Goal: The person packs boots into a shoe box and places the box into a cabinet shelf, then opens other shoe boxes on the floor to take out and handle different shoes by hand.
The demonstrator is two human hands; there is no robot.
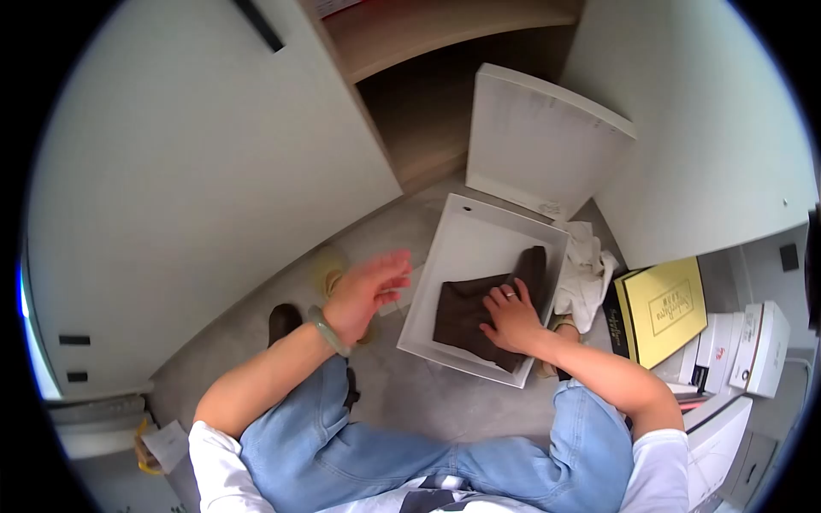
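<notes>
Well, brown boot (470,312) in open box (462,246).

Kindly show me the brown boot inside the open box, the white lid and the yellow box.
Boot (469,309): head view, broad brown part.
Lid (544,147): head view, broad face.
Yellow box (667,306): head view, printed face.

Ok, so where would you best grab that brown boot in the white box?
Probably by the broad shaft of the brown boot, coming from above and the left: it lies flattish, and bare floor of the white box shows beyond its far edge, leaving room for a hand. The narrower end sits close to the box's right wall, and the right hand lies on the boot.
</notes>
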